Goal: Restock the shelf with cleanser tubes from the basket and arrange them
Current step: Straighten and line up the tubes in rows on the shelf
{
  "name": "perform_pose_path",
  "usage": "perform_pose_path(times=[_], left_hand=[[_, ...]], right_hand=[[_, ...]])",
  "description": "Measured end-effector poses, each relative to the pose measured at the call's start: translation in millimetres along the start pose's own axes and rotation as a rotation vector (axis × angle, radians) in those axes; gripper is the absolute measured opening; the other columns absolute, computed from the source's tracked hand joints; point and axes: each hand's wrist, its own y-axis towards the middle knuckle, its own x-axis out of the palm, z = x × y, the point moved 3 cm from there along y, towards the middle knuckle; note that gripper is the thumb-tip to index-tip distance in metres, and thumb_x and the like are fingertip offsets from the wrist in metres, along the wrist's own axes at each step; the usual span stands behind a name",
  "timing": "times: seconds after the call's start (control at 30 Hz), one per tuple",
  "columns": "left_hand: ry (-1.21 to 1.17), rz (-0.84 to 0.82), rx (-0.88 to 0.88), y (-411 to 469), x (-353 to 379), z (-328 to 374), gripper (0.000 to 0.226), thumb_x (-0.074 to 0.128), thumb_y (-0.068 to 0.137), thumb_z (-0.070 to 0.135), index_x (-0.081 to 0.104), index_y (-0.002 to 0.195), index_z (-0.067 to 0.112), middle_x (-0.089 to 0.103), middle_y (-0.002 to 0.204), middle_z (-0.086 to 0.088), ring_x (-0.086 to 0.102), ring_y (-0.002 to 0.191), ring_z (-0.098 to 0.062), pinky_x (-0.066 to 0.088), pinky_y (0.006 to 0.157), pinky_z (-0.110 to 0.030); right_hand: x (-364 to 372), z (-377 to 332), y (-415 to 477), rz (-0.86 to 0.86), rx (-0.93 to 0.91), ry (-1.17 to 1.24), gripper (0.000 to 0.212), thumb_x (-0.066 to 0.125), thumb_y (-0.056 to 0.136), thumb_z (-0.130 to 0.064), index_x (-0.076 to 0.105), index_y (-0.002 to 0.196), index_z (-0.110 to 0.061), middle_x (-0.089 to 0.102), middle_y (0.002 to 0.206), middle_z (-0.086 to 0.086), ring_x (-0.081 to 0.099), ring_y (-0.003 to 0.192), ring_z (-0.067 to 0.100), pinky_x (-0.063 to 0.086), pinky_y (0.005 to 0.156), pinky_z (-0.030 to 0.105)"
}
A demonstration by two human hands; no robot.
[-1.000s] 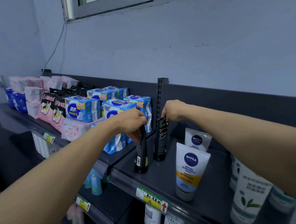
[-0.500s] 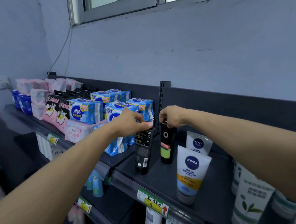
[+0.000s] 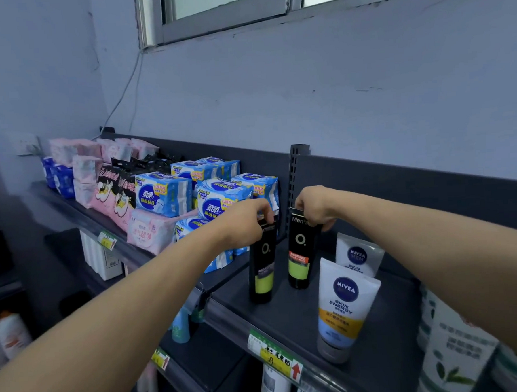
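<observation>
The left hand (image 3: 246, 217) pinched the top of the front black tube (image 3: 263, 273); the right hand (image 3: 314, 206) pinched the rear black tube (image 3: 299, 253) at its one o'clock. Both stood upright on the shelf (image 3: 287, 314), a Nivea tube (image 3: 344, 308) at four o'clock.

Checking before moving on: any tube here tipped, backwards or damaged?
Nothing stands out. The left hand and right hand hold the front black tube and rear black tube upright, labels forward; the Nivea tubes stand too.
</observation>
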Motion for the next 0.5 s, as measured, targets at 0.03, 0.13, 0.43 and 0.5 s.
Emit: perform_pose_path(times=[0.03, 0.13, 0.43, 0.5], left_hand=[[-0.028, 0.013, 0.011, 1, 0, -2, 0.038, 0.044, 0.080, -0.011, 0.052, 0.096, 0.022, 0.053, 0.089, 0.003, 0.049, 0.074, -0.011, 0.040, 0.052, -0.019], [-0.090, 0.016, 0.034, 3, -2, -5, 0.037, 0.046, 0.080, -0.015, 0.055, 0.093, 0.019, 0.057, 0.093, -0.002, 0.054, 0.080, -0.016, 0.042, 0.056, -0.017], [-0.167, -0.071, 0.042, 3, -8, -9, 0.030, 0.050, 0.081, -0.015, 0.061, 0.075, 0.012, 0.057, 0.067, 0.003, 0.053, 0.063, -0.007, 0.048, 0.063, -0.018], [-0.183, -0.100, 0.034, 3, -5, -11, 0.033, 0.050, 0.083, -0.013, 0.058, 0.069, 0.016, 0.055, 0.064, 0.003, 0.052, 0.056, -0.005, 0.047, 0.056, -0.015]], right_hand=[[0, 0, 0, 0.011, 0.006, 0.012, 0.028, 0.046, 0.088, 0.007, 0.060, 0.111, -0.001, 0.061, 0.090, 0.014, 0.065, 0.083, 0.035, 0.054, 0.058, 0.031], [0, -3, 2, 0.064, -0.005, 0.046, 0.032, 0.040, 0.087, 0.008, 0.063, 0.106, -0.002, 0.061, 0.090, 0.014, 0.063, 0.077, 0.032, 0.053, 0.056, 0.032], [5, -11, 9, 0.150, -0.052, 0.173, 0.033, 0.042, 0.082, 0.005, 0.068, 0.103, 0.000, 0.068, 0.103, 0.021, 0.069, 0.087, 0.036, 0.055, 0.057, 0.033], [7, -9, 11, 0.101, -0.044, 0.181, 0.025, 0.049, 0.084, 0.003, 0.066, 0.102, 0.002, 0.069, 0.099, 0.021, 0.069, 0.080, 0.035, 0.058, 0.063, 0.037]])
